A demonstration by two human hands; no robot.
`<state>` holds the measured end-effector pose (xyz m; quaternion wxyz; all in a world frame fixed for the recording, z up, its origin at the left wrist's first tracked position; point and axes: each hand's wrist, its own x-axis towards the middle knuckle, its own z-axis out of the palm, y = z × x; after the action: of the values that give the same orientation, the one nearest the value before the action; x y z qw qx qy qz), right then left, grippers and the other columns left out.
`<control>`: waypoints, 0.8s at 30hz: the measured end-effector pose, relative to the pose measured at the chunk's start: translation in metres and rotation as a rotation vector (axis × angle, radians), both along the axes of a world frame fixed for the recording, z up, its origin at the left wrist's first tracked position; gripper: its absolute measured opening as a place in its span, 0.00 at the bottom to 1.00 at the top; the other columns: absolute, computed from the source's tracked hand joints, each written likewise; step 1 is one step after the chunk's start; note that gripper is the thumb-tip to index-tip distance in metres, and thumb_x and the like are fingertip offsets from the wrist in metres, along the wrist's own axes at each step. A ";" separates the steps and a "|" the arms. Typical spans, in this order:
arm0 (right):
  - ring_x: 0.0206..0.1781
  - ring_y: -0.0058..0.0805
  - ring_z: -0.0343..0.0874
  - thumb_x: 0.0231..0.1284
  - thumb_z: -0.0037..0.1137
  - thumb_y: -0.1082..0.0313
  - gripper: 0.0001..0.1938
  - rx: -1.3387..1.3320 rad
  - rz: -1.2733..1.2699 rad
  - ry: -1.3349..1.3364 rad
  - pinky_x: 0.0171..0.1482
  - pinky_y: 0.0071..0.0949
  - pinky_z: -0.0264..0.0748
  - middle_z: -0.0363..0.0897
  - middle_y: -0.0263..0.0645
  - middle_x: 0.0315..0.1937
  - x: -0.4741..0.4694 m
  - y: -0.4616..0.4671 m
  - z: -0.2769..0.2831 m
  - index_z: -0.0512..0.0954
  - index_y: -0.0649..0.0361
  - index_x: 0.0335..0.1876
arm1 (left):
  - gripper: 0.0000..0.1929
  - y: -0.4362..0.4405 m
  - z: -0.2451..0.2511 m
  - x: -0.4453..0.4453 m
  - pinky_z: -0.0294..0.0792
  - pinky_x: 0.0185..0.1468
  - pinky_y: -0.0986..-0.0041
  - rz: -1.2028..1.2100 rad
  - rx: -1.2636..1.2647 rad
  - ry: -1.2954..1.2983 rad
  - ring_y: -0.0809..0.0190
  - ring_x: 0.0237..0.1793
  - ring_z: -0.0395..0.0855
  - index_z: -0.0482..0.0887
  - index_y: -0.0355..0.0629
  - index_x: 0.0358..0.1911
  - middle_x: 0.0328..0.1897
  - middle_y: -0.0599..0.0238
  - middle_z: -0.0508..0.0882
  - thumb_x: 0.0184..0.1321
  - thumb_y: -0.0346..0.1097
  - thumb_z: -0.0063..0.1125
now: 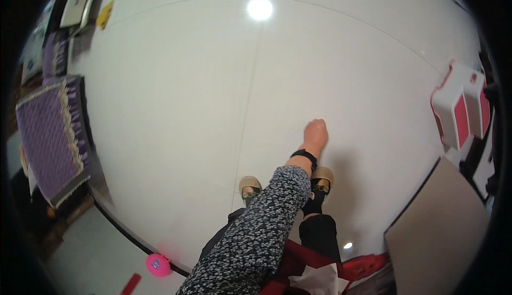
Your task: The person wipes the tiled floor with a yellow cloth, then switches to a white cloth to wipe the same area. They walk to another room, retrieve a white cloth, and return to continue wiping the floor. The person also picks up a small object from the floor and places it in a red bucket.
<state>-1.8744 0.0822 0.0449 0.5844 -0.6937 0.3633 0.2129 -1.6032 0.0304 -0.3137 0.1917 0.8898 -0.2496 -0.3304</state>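
Note:
My left hand (316, 135) reaches out over the pale tiled floor (180, 95), in front of my shoes. A black wristband (305, 155) circles the wrist below a dark floral sleeve (256, 231). Seen from above, the hand looks rounded; its fingers are hidden, and no held thing shows. Beneath the arm are my tan-toed left shoe (250, 185) and right shoe (323, 178). Out of view is my right hand. Close to my body, a crumpled white paper or tissue (318, 279) lies against red cloth (304, 255).
At the left stands furniture with a purple quilted cover (50, 139). A white and pink step stool (460, 107) is at the right, above a beige panel (440, 223). Lower left, a pink round object (158, 265) sits by a dark edge strip. Something yellow (105, 15) is at upper left.

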 end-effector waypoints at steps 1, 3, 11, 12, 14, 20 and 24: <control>0.40 0.32 0.72 0.50 0.60 0.62 0.23 0.001 0.011 0.014 0.44 0.29 0.69 0.75 0.43 0.40 -0.004 0.001 0.002 0.69 0.58 0.52 | 0.06 0.003 0.004 0.003 0.72 0.39 0.59 0.051 0.007 0.074 0.44 0.33 0.78 0.79 0.34 0.23 0.27 0.45 0.80 0.47 0.25 0.45; 0.41 0.32 0.72 0.51 0.60 0.62 0.23 0.001 0.032 0.046 0.45 0.28 0.68 0.74 0.43 0.40 -0.015 0.005 0.005 0.69 0.58 0.53 | 0.07 0.012 0.016 0.008 0.72 0.38 0.59 0.130 -0.026 0.178 0.42 0.30 0.77 0.78 0.33 0.23 0.26 0.44 0.79 0.47 0.26 0.44; 0.43 0.29 0.71 0.53 0.59 0.60 0.26 0.015 0.114 0.229 0.48 0.27 0.68 0.74 0.43 0.44 -0.052 0.029 0.027 0.67 0.58 0.58 | 0.04 0.068 0.155 0.044 0.70 0.25 0.76 0.735 -0.505 0.931 0.65 0.21 0.77 0.75 0.36 0.22 0.20 0.58 0.80 0.47 0.28 0.55; 0.44 0.28 0.71 0.53 0.59 0.60 0.27 -0.010 0.114 0.208 0.48 0.27 0.68 0.74 0.44 0.44 -0.045 0.030 0.035 0.67 0.58 0.58 | 0.03 0.074 0.180 0.052 0.70 0.24 0.79 0.771 -0.582 0.970 0.68 0.21 0.76 0.74 0.37 0.23 0.23 0.59 0.80 0.49 0.26 0.55; 0.35 0.40 0.75 0.50 0.58 0.66 0.14 -0.129 0.046 0.031 0.38 0.33 0.70 0.76 0.45 0.33 -0.017 0.026 0.043 0.73 0.60 0.43 | 0.03 0.084 0.231 0.068 0.69 0.24 0.80 0.823 -0.711 1.032 0.70 0.22 0.75 0.73 0.38 0.25 0.26 0.59 0.79 0.50 0.25 0.55; 0.33 0.47 0.77 0.56 0.50 0.67 0.09 -0.150 0.074 -0.049 0.35 0.36 0.72 0.77 0.48 0.29 0.065 0.010 0.063 0.75 0.63 0.37 | 0.03 0.127 0.363 0.122 0.71 0.26 0.77 0.851 -1.056 1.186 0.68 0.24 0.76 0.75 0.39 0.30 0.29 0.59 0.79 0.53 0.23 0.53; 0.37 0.46 0.78 0.56 0.50 0.65 0.11 -0.149 0.134 -0.019 0.38 0.35 0.72 0.78 0.49 0.32 0.084 0.004 0.060 0.76 0.64 0.40 | 0.04 0.167 0.406 0.156 0.72 0.29 0.76 0.921 -1.045 1.091 0.67 0.25 0.77 0.77 0.37 0.33 0.29 0.59 0.79 0.53 0.23 0.53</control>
<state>-1.7903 0.0864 0.1052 0.5191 -0.7600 0.3252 0.2172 -1.4476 0.1970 0.0920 0.7803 0.4191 0.1408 -0.4423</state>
